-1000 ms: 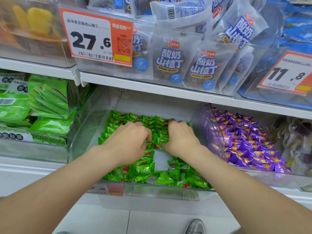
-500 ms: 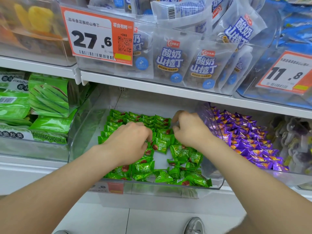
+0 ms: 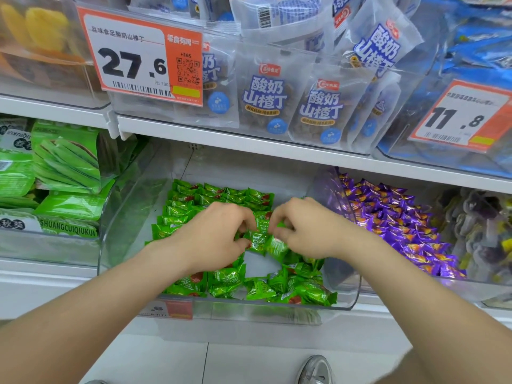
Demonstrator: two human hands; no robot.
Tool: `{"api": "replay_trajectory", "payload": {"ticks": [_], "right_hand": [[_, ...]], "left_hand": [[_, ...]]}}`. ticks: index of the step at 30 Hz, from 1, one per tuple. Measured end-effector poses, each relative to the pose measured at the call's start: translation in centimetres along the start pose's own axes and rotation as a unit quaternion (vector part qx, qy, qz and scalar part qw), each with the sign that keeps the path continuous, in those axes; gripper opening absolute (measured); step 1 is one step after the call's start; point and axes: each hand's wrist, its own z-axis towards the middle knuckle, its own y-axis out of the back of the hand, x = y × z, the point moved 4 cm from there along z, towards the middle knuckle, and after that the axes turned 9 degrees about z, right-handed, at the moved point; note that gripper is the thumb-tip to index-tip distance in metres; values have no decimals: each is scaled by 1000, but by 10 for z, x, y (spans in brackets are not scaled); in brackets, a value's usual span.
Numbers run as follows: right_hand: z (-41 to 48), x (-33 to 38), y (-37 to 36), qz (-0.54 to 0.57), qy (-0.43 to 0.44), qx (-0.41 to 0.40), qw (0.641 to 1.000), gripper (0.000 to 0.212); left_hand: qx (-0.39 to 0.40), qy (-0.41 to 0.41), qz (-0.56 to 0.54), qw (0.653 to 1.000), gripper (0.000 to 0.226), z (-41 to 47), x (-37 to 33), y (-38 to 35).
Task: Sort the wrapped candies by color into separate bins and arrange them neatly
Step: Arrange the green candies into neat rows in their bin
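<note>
- Grip: left hand (image 3: pixel 219 239) and right hand (image 3: pixel 307 231) both pinch green candies (image 3: pixel 259 239) at mid-bin, fingers curled.
- Clear bin (image 3: pixel 343 303): green only; back rows tidy, front heap loose, bare patch at centre.
- Purple candies (image 3: pixel 401 225): separate bin to the right.
- Status: sorting looks done; tidying of the front remains.

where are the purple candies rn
In the head view, the purple candies fill the clear bin on the lower shelf, right of the green candy bin where both hands work.
</note>
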Motion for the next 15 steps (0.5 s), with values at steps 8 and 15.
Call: {"api": "replay_trajectory", "payload": {"ticks": [8, 15], "right_hand": [[-12, 4, 13, 357, -47, -42, 932, 12], [4, 0, -6, 144, -69, -64, 985, 25]], "left_hand": [[20, 109, -363, 925, 21, -1, -1, 7], [-68, 75, -8, 995, 30, 3, 13, 10]]}}
